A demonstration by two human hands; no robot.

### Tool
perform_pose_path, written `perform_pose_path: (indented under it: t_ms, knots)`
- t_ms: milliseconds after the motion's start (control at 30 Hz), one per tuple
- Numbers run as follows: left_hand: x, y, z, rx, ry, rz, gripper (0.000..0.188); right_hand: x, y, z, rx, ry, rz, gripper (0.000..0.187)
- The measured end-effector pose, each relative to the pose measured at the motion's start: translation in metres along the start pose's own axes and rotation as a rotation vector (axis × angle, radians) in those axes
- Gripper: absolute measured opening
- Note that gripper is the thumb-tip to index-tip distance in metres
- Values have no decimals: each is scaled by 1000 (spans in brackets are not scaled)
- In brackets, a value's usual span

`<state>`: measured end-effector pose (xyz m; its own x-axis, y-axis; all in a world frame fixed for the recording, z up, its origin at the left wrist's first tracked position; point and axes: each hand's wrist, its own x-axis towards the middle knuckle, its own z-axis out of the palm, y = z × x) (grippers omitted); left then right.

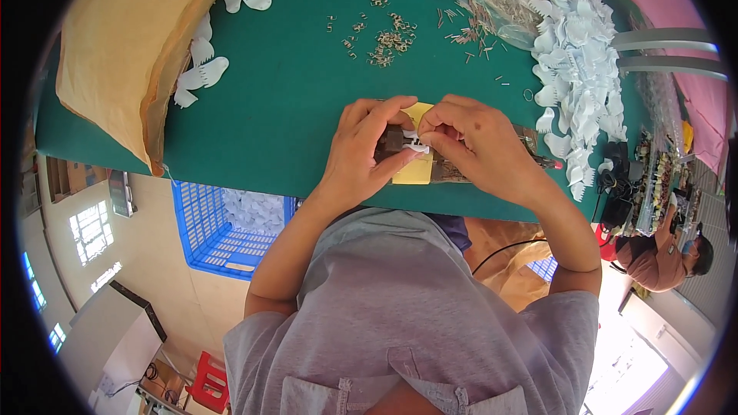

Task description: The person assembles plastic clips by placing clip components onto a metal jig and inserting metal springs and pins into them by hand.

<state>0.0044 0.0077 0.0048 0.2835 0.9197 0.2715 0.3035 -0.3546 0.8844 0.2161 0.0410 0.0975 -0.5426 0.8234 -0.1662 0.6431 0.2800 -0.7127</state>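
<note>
My left hand (360, 146) is closed, thumb and fingers around a small white plastic clip piece (417, 147). The piece sits against a dark metal block (393, 140) on a yellow plate (413, 174) near the table's front edge. My right hand (478, 140) pinches at the right side of the white piece; its fingertips hide whatever small part they hold. Beyond my hands lie small bent metal springs (392, 44) in loose clusters and thin metal pins (477, 31).
White toothed clip pieces (576, 54) form a long heap at the right. A large brown paper sack (115, 54) leans in at the left, with several white pieces (203, 74) beside it. Clear bags lie at the back. Below the edge hangs a blue crate (207, 234); a person (661, 257) works far right.
</note>
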Motion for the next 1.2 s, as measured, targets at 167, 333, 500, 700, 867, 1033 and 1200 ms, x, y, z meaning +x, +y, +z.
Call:
perform_pose_path:
  t_ms: [167,333,500,700,867,1033,1200]
  knots:
    - [0,-2,0,-14,7,0,69,0,0,3,-26,18,-23,11]
    - [-1,-1,1,-31,11,-22,69,-1,-1,4,-8,23,-2,10]
    - [0,-2,0,-20,9,-3,70,-1,0,7,-18,36,-37,9]
    - [-1,-2,0,-15,3,-7,72,-12,1,28,9,225,-21,6]
    - [-1,-2,1,-11,7,7,72,-14,2,43,-7,465,-91,10]
    - [-2,-3,1,-53,9,-33,75,-10,3,36,74,343,-42,16]
    - [-1,0,-5,-8,-24,-11,66,10,-5,4,333,25,250,26]
